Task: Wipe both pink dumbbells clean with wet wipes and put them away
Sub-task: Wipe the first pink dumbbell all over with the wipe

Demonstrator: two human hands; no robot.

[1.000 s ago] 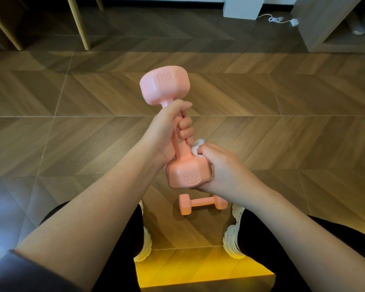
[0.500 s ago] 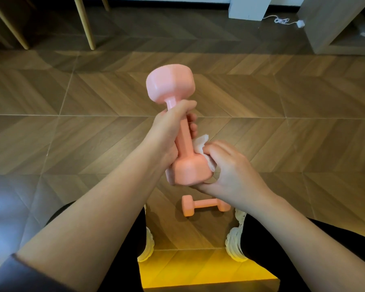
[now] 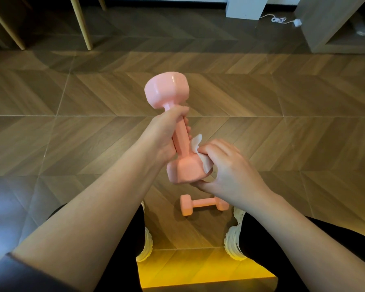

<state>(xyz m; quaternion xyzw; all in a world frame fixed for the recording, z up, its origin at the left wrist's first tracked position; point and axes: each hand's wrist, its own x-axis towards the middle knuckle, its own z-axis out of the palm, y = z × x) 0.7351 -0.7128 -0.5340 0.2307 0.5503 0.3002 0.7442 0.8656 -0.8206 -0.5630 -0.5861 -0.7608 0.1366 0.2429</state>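
Note:
My left hand [image 3: 163,135] grips the handle of a pink dumbbell [image 3: 167,91], held nearly upright above the floor. A white wet wipe [image 3: 200,154] is pinched in my right hand [image 3: 230,171] and pressed against the right side of the dumbbell's lower head; my right thumb curls under that head. Part of the wipe sticks up beside the handle. A second pink dumbbell [image 3: 202,204] lies on its side on the wooden floor between my feet, below the held one.
Wooden chair legs [image 3: 80,22] stand at the far left. A white post [image 3: 247,7] and a white cable [image 3: 280,19] lie at the far middle. A low wooden cabinet [image 3: 329,24] is at the far right. My white shoes [image 3: 233,237] flank the floor dumbbell.
The held dumbbell has been turned in my left hand, so the marked faces no longer show. My right hand with the wipe has slid around the lower head, thumb now underneath.

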